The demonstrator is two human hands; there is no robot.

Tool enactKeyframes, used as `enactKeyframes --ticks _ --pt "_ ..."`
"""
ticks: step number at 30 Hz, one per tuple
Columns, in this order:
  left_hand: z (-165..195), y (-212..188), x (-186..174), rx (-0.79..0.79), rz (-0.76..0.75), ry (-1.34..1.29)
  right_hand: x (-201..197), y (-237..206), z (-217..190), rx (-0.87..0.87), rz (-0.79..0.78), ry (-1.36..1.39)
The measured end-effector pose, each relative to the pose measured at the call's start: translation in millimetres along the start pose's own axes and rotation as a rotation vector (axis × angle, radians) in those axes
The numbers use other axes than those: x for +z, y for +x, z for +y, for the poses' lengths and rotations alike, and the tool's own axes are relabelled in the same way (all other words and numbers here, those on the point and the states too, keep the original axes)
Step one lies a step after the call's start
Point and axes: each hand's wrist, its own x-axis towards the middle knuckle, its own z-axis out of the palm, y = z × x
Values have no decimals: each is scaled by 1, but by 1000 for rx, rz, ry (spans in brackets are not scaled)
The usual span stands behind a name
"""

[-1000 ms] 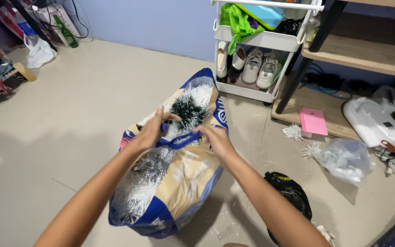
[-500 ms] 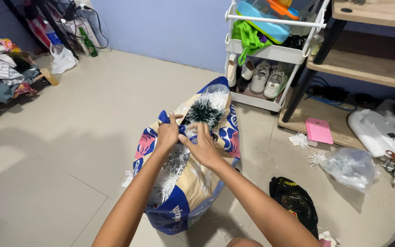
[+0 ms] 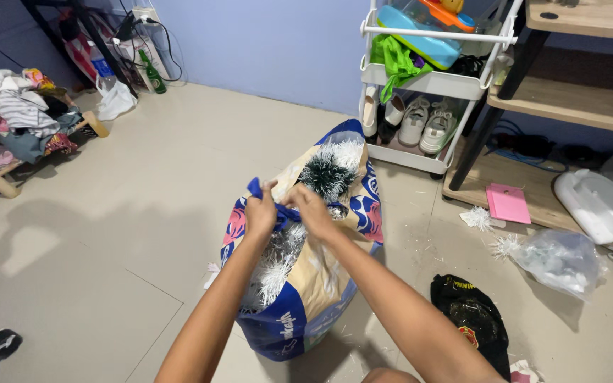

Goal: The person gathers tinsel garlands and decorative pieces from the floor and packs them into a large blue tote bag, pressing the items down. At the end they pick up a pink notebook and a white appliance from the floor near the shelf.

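Your left hand (image 3: pixel 260 213) and right hand (image 3: pixel 310 207) meet over big woven bag (image 3: pixel 306 298), both pinching blue handles (image 3: pixel 278 211), fingers closed on strap. Bag stands on floor (image 3: pixel 108 269) directly under hands, at 6 o'clock. Long axis runs 7 to 1 o'clock. Mouth points to 1 o'clock, frosted tinsel branches (image 3: pixel 328 174) stick out there. Both hands equally near. Shoe cart (image 3: pixel 427 78) farther at 1 o'clock.
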Motion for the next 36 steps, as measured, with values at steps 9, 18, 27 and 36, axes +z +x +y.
enactKeyframes --ticks 9,18,27,36 --pt "-1 18 1 -74 -92 -341 18 -8 2 -68 -176 -21" --pt "-5 -23 -20 843 -367 684 -23 10 27 -6 -121 -50" --pt "-33 -10 -27 979 -406 818 -31 12 15 444 -148 -97" --pt "-13 0 -26 918 -415 1062 -31 -7 16 171 -195 -295"
